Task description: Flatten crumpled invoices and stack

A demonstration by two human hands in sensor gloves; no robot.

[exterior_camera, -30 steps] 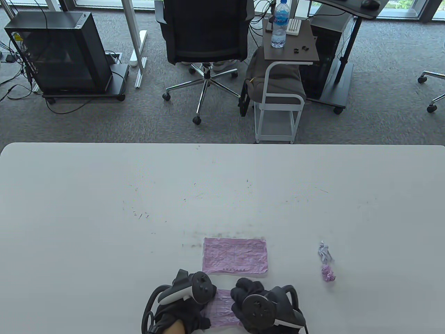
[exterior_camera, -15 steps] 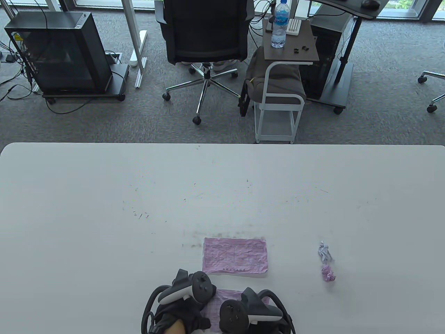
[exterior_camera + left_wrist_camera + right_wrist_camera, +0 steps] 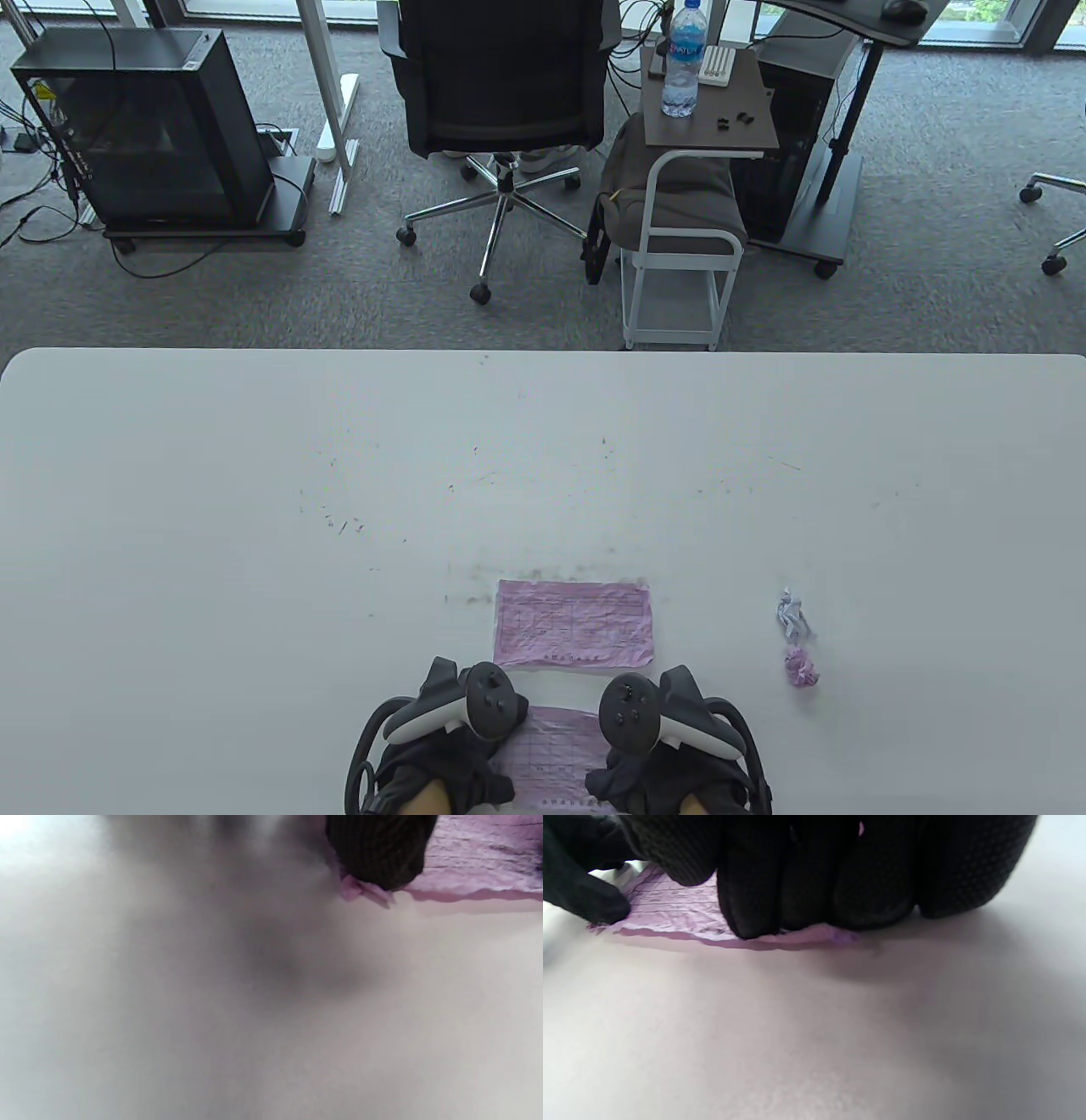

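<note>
A wrinkled pink invoice [image 3: 551, 755] lies at the table's near edge between my two hands. My left hand [image 3: 445, 764] rests on its left side; the left wrist view shows one gloved fingertip [image 3: 377, 853] pressing a corner of the invoice [image 3: 479, 861]. My right hand [image 3: 645, 777] is on the right side, and in the right wrist view its fingers [image 3: 806, 878] lie side by side, pressing the edge of the invoice [image 3: 670, 912] down. A flattened pink invoice [image 3: 574, 624] lies just beyond. A white crumpled ball [image 3: 791, 613] and a pink crumpled ball [image 3: 801, 666] sit to the right.
The white table [image 3: 254, 509] is wide, with faint marks in the middle. Beyond its far edge stand an office chair [image 3: 501, 85], a small side table [image 3: 708, 127] with a water bottle [image 3: 683, 59], and a computer case [image 3: 144, 127] on the floor.
My right hand drew back over the near invoice, then slid out to its right edge, so more of the pink sheet shows between my hands. My left hand stayed put.
</note>
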